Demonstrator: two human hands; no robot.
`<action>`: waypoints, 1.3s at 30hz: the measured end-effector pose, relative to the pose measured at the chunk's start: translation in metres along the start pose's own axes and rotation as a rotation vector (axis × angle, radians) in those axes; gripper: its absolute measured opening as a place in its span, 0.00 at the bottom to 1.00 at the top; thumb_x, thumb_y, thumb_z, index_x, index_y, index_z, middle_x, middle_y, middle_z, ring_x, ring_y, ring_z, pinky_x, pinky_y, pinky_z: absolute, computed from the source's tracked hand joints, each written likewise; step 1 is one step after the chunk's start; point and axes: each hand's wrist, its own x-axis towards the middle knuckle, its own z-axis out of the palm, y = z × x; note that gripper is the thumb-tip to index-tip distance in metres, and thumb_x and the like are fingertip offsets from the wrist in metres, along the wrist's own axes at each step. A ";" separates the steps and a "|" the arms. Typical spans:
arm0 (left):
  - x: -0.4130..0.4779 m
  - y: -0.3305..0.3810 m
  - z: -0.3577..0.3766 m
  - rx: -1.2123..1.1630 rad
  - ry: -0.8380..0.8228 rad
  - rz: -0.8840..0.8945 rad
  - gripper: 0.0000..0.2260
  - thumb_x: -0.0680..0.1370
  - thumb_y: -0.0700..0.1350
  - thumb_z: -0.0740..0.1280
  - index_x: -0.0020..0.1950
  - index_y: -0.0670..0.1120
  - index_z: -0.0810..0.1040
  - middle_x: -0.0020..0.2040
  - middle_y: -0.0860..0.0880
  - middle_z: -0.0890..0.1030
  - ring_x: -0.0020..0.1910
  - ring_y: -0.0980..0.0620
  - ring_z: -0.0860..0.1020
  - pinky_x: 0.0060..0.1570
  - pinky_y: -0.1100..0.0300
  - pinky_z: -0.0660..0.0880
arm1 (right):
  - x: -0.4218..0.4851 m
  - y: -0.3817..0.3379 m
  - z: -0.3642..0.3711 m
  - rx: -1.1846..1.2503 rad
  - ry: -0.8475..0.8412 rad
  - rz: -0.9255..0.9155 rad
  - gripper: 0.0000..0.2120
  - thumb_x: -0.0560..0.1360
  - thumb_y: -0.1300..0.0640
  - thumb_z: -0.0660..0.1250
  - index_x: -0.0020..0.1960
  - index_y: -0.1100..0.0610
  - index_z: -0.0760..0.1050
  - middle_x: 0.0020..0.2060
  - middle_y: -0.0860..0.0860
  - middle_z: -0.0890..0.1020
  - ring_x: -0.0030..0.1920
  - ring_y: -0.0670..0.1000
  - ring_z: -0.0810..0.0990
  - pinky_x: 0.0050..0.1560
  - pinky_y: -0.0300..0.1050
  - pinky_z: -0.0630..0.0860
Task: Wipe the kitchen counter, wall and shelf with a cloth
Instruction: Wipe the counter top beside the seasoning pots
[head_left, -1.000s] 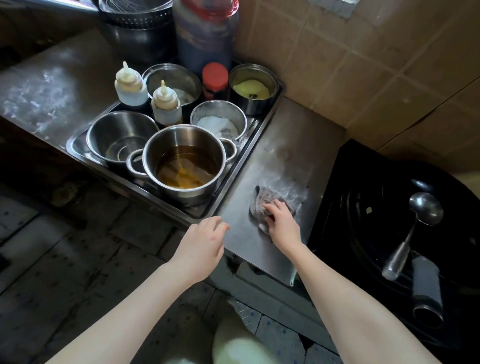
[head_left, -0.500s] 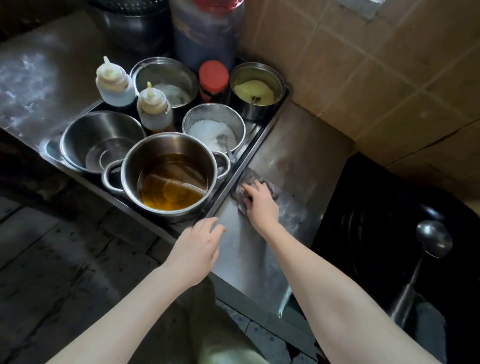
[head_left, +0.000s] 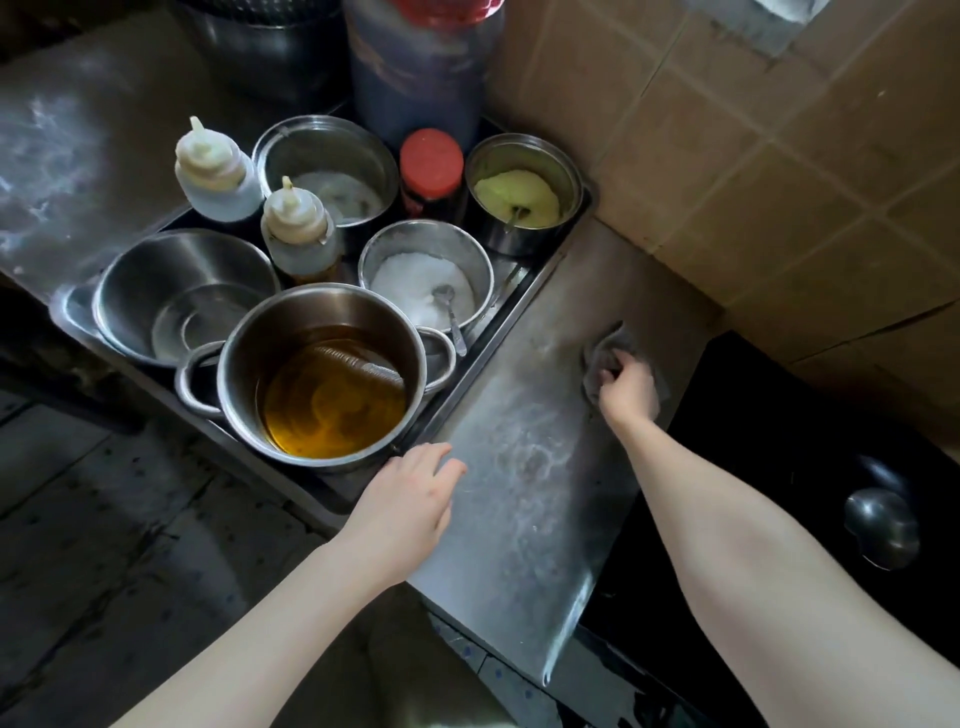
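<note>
Right grip (head_left: 626, 387) clutches 1 cloth (head_left: 605, 345) on counter (head_left: 524, 467); left grip (head_left: 410, 506), loose and empty, beside 1 pot (head_left: 311, 309).

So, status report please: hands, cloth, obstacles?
Right hand grips cloth on counter. Left hand open, at counter's front edge. Oil pot sits close beside.

Your right grip (head_left: 628, 387) covers most of the cloth (head_left: 605, 345). Only a blurred grey fold shows past the knuckles, and the fingertips are tucked out of sight in it. Your left grip (head_left: 410, 504) hides the near corner of the tray (head_left: 524, 291) and part of the desk (head_left: 519, 467) edge; you cannot tell whether it touches either. The top edge cuts off the big red-lidded jar (head_left: 415, 78) and the dark pot (head_left: 270, 47) beside it. Only the ladle (head_left: 878, 525) bowl shows; its handle is lost in the dark. The spoon (head_left: 511, 215) in the yellow paste is mostly buried.
</note>
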 end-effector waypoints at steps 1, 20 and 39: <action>0.000 -0.001 -0.001 -0.003 0.000 -0.006 0.16 0.80 0.45 0.59 0.67 0.49 0.69 0.72 0.48 0.66 0.70 0.49 0.66 0.65 0.56 0.68 | 0.008 -0.006 0.000 -0.001 -0.003 0.004 0.18 0.78 0.57 0.61 0.67 0.53 0.71 0.66 0.56 0.74 0.67 0.59 0.71 0.64 0.52 0.71; -0.019 -0.018 -0.010 0.018 -0.034 0.149 0.16 0.78 0.48 0.62 0.66 0.51 0.69 0.71 0.50 0.68 0.68 0.51 0.69 0.63 0.58 0.69 | -0.135 0.016 0.028 0.055 -0.094 -0.251 0.18 0.77 0.62 0.61 0.65 0.52 0.74 0.72 0.52 0.68 0.74 0.53 0.62 0.69 0.44 0.62; -0.046 -0.051 -0.034 0.195 -0.160 0.432 0.16 0.78 0.45 0.62 0.66 0.49 0.70 0.69 0.48 0.70 0.65 0.48 0.72 0.60 0.55 0.72 | -0.297 0.018 0.062 -0.030 -0.178 -0.164 0.21 0.80 0.60 0.57 0.70 0.43 0.67 0.75 0.45 0.60 0.77 0.48 0.52 0.63 0.50 0.72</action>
